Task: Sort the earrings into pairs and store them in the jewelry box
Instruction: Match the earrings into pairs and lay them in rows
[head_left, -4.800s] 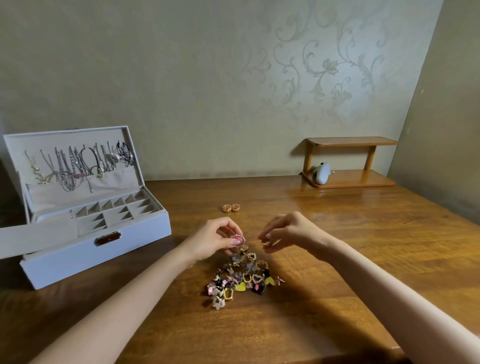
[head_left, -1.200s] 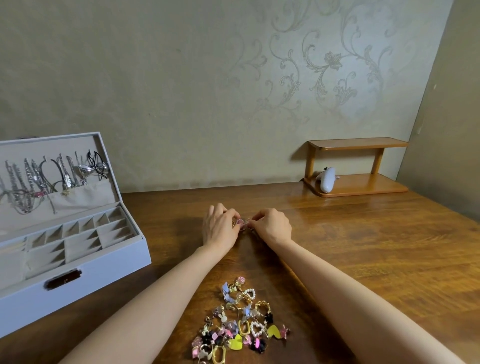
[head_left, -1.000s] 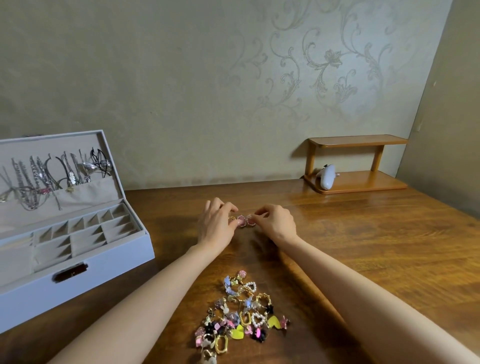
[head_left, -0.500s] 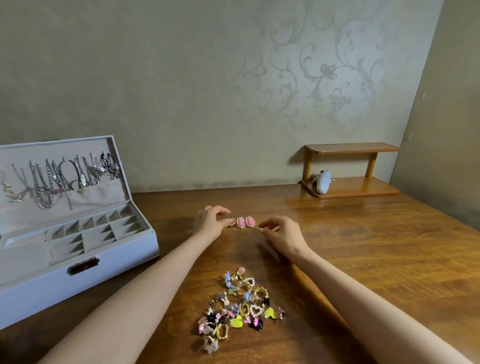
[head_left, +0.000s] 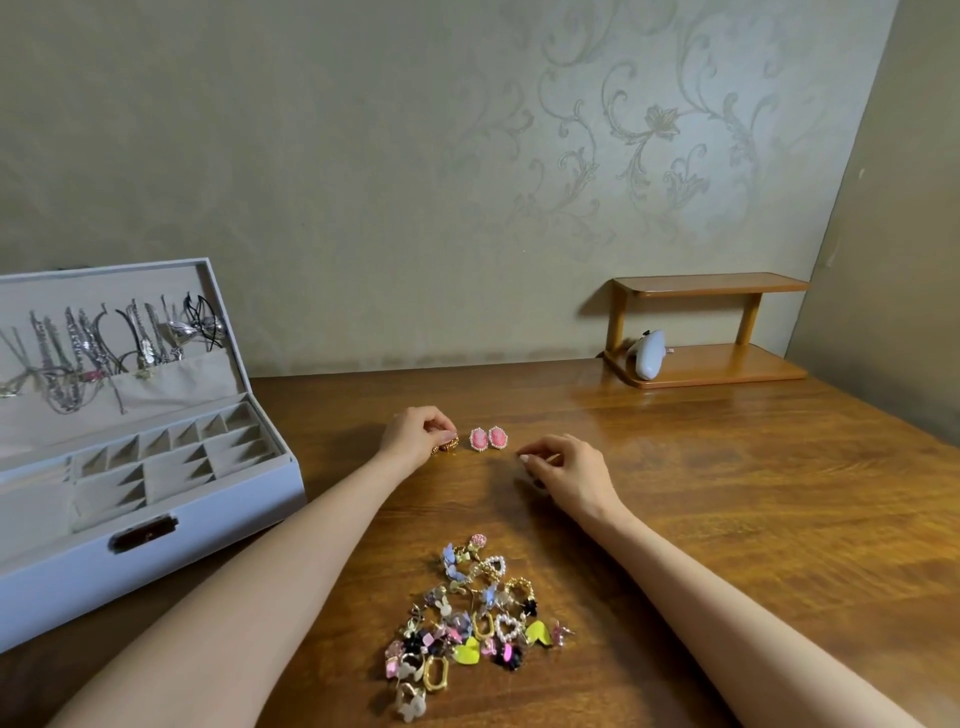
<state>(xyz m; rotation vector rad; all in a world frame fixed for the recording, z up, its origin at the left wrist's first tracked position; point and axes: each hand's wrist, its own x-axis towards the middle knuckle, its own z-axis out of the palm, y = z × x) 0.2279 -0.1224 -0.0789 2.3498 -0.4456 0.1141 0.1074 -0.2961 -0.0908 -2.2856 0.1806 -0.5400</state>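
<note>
Now unsorted earring pile (head_left: 467, 613) lies lower centre, below both hands; right hand (head_left: 569, 467) loosely curled, empty; left hand (head_left: 415, 435) pinches gold earrings (head_left: 448, 446).

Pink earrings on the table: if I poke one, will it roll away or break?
Probably no rolling: the pink earrings are flat ovals lying face up on the table, so one would likely slide. They look small, so probably light. Their tiny beaded rims might be delicate.
</note>
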